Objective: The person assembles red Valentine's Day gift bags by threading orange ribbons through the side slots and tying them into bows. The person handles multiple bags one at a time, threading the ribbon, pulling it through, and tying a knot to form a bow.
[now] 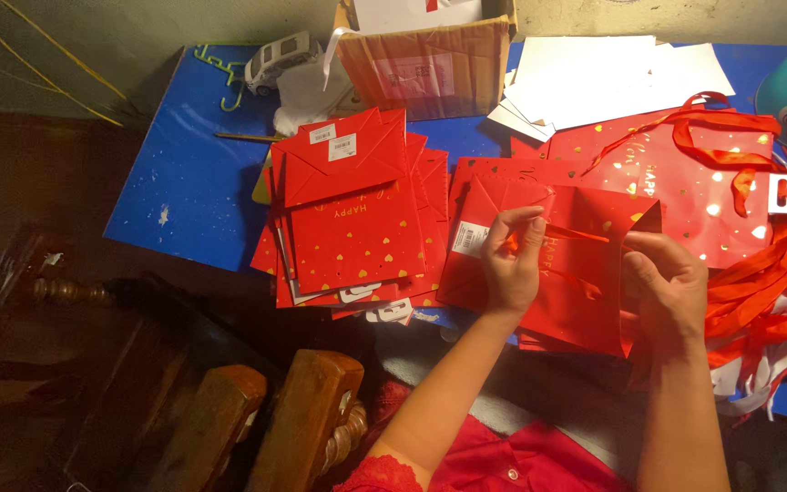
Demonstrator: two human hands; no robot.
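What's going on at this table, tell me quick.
A person works on a flat red gift bag on the blue table. The left hand pinches a red ribbon at the bag's top edge; the right hand grips the bag's right side. A stack of folded red bags lies to the left, loose ribbons to the right.

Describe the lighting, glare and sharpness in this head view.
Head view: light falls on the blue table and red paper bags, while the wooden furniture lower left sinks into shadow; gold print on the bag with ribbon glints; both hands are fairly sharp; edges look slightly soft.
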